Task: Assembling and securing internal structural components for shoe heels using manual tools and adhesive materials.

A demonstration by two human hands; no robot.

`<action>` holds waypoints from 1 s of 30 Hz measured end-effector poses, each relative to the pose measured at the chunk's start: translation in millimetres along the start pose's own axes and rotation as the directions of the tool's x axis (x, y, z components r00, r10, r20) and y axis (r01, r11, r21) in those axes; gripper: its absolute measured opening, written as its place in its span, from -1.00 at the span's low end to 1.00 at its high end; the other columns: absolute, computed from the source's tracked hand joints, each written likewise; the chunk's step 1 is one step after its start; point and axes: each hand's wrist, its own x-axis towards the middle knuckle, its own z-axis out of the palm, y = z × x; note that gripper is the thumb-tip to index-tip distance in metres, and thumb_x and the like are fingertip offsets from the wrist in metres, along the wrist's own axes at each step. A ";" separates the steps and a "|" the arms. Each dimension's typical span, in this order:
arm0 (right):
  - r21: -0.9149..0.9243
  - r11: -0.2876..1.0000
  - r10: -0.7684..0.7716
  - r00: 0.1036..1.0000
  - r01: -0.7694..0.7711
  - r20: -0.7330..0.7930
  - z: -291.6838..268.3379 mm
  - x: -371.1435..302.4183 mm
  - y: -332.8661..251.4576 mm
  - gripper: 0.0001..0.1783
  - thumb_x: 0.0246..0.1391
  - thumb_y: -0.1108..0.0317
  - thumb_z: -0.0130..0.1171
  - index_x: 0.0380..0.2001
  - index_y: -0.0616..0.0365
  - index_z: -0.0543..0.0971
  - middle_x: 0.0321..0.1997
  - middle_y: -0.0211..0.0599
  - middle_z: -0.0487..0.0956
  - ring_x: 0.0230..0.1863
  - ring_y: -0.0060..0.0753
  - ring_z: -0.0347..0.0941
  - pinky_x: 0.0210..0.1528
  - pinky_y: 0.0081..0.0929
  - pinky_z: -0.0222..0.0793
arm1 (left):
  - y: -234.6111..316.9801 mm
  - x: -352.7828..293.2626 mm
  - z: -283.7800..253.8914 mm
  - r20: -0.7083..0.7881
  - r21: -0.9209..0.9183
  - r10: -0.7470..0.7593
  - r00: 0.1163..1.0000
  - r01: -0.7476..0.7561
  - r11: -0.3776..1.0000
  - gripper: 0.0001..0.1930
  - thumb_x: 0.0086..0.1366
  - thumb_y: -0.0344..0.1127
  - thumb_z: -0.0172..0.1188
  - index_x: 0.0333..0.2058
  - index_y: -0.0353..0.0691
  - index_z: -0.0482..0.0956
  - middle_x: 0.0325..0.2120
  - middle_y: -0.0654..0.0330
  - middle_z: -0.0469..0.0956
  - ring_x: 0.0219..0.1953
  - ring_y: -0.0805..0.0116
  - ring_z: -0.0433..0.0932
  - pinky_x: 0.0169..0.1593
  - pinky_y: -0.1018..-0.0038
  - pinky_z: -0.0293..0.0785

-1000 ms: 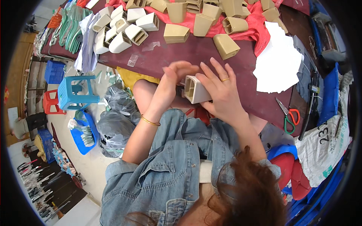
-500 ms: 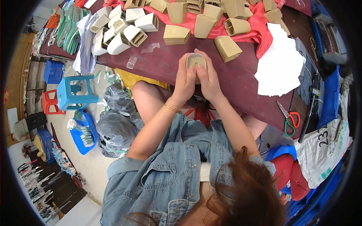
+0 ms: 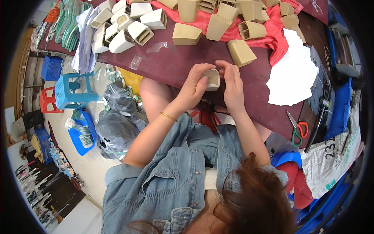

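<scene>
Over the near edge of the table, my left hand [image 3: 194,85] grips a small cream block-shaped piece [image 3: 212,82] with a rounded end and a recess in its face. Thumb and fingers close on its left side. My right hand [image 3: 233,85] stands upright just right of the piece, fingers stretched out and palm facing it. Whether its fingertips touch the piece, I cannot tell. Ahead lie tan tapered hollow blocks [image 3: 187,34], the nearest tan block [image 3: 241,53] just beyond my right hand. White blocks [image 3: 141,32] of similar shape are grouped to the left.
Red cloth [image 3: 277,45] lies under the tan blocks on the maroon table [image 3: 175,58]. White paper [image 3: 292,72] and scissors [image 3: 298,130] are at the right. Green hangers [image 3: 70,29] lie far left. Stools [image 3: 76,91], grey bags [image 3: 117,124] and a blue basket [image 3: 82,134] stand on the floor.
My right hand has come off the piece and opened to its right. The piece has turned and moved slightly right and nearer in my left hand.
</scene>
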 end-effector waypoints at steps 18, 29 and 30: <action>-0.495 0.642 -0.096 0.702 0.586 0.706 -6.9 63.8 -52.4 -0.82 0.12 0.33 0.01 -0.39 0.24 0.45 -0.42 -0.11 0.45 -0.38 -0.01 0.42 -0.33 -0.19 0.34 | -1.0 0.3 4.5 -0.156 0.116 0.024 0.987 -0.006 0.993 -0.30 0.30 0.05 -0.05 0.23 -0.29 0.01 0.06 -0.10 0.30 0.06 -0.10 0.29 0.15 0.19 0.16; -0.322 0.773 -0.197 0.688 0.547 0.698 -29.6 36.5 -20.7 -0.55 0.09 0.19 0.13 -0.02 0.18 0.33 0.13 -0.09 0.24 -0.01 0.01 0.36 0.01 -0.23 0.31 | -5.7 4.0 3.8 -0.003 0.043 0.024 1.000 -0.023 0.999 -0.04 0.27 0.30 -0.21 0.29 -0.27 -0.46 0.14 -0.09 0.25 0.02 0.02 0.43 0.10 0.35 0.31; -0.309 0.777 -0.240 0.712 0.548 0.660 -26.6 31.4 -22.0 -0.53 0.03 0.19 0.19 -0.05 0.17 0.34 0.05 -0.11 0.31 -0.01 0.03 0.37 0.02 -0.19 0.29 | -5.3 5.0 1.0 0.008 0.040 0.023 1.000 -0.023 0.999 -0.04 0.27 0.30 -0.21 0.29 -0.27 -0.46 0.14 -0.09 0.25 0.02 0.02 0.43 0.10 0.35 0.31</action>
